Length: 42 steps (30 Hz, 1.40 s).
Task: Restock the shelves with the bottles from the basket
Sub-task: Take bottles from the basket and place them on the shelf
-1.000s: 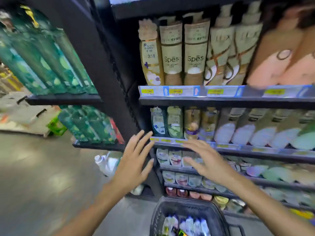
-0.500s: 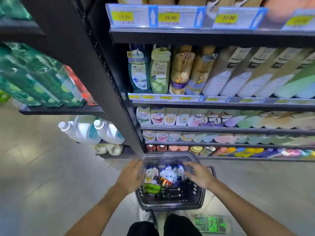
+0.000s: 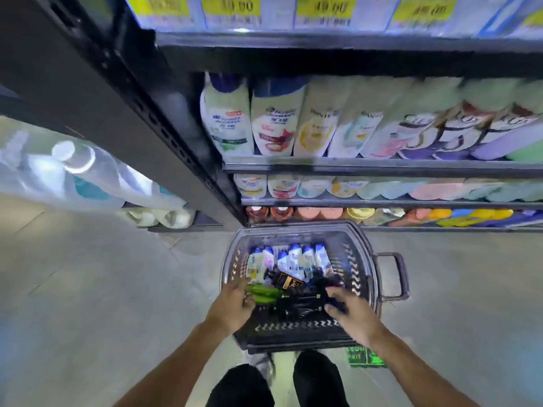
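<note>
Motion blur smears most of the view, so the price tags (image 3: 323,8) along the top shelf edge cannot be read and the shampoo bottles (image 3: 273,118) on the shelf (image 3: 382,165) below lose their shape toward the right; the lower rows are only bands of colour; the person's legs (image 3: 244,386) are cut off at the bottom edge, and the fingertips of both hands vanish among the dark items in the basket (image 3: 296,329).

Against the frame half a second ago, the camera has tipped further down and closer, the basket fills more of the view, and both hands have moved from its far rim to its near half, deeper among the goods.

The left hand (image 3: 233,306) lies at the basket's near left side, its fingers bent toward a green bottle (image 3: 263,293) that lies on its side just beyond them; whether it grips that bottle or only touches it cannot be told. The right hand (image 3: 351,314) is at the near right side, fingers curled down over dark packaging (image 3: 296,305); whether it is grasping anything cannot be told either. A row of white bottles with blue caps (image 3: 293,259) stands along the basket's far side, well clear of both hands; the basket's handle (image 3: 392,276) juts from its right edge.
</note>
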{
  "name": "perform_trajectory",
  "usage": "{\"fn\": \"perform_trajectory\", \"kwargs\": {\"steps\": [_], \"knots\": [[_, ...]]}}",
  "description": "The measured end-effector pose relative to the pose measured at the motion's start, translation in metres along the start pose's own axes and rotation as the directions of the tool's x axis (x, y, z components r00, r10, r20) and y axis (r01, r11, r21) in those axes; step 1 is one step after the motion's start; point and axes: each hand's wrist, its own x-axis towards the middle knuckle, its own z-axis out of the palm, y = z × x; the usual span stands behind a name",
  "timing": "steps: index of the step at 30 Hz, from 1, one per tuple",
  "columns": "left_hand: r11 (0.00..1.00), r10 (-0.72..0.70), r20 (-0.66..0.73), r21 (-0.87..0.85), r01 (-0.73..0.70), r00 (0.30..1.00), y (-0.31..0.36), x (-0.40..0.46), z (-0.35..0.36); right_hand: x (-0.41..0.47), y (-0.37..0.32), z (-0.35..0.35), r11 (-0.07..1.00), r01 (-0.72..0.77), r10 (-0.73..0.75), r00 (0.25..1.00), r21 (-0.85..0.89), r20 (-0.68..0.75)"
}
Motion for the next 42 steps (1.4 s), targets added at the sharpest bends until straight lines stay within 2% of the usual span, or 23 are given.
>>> {"fn": "perform_trajectory", "kwargs": {"steps": [4,7,12,15,20,25,31,37,42], "knots": [[0.996,-0.071,-0.012,-0.047,0.07,0.997,-0.027,0.077,0.045,0.082,0.044,0.031,0.999,0.008,-0.008,1.0,0.041,0.022],[0.986,-0.131,0.021,-0.103,0.132,0.991,-0.055,0.141,0.084,0.141,0.066,0.055,0.997,0.075,-0.076,0.996,0.016,0.041],[0.948,-0.229,0.018,-0.225,0.227,0.973,-0.074,0.215,0.139,0.226,0.09,0.092,0.984,0.158,-0.16,0.987,0.081,0.026],[0.923,-0.29,-0.006,-0.266,0.278,0.957,-0.088,0.253,0.166,0.258,0.105,0.112,0.978,0.171,-0.175,0.984,0.117,0.02],[0.899,-0.379,-0.002,-0.238,0.367,0.926,-0.116,0.313,0.204,0.3,0.115,0.128,0.968,0.208,-0.209,0.978,0.139,-0.008],[0.862,-0.43,-0.007,-0.301,0.408,0.903,-0.126,0.349,0.234,0.33,0.118,0.144,0.955,0.28,-0.279,0.96,0.103,-0.023],[0.874,-0.413,0.001,-0.28,0.397,0.911,-0.137,0.361,0.249,0.36,0.111,0.164,0.963,0.261,-0.262,0.965,0.072,0.009],[0.881,-0.408,0.012,-0.257,0.397,0.913,-0.137,0.364,0.257,0.406,0.085,0.189,0.987,0.142,-0.143,0.99,0.073,0.017],[0.871,-0.376,0.038,-0.325,0.367,0.926,-0.129,0.359,0.266,0.453,0.069,0.214,0.999,0.03,-0.028,0.987,-0.01,0.158]]}}
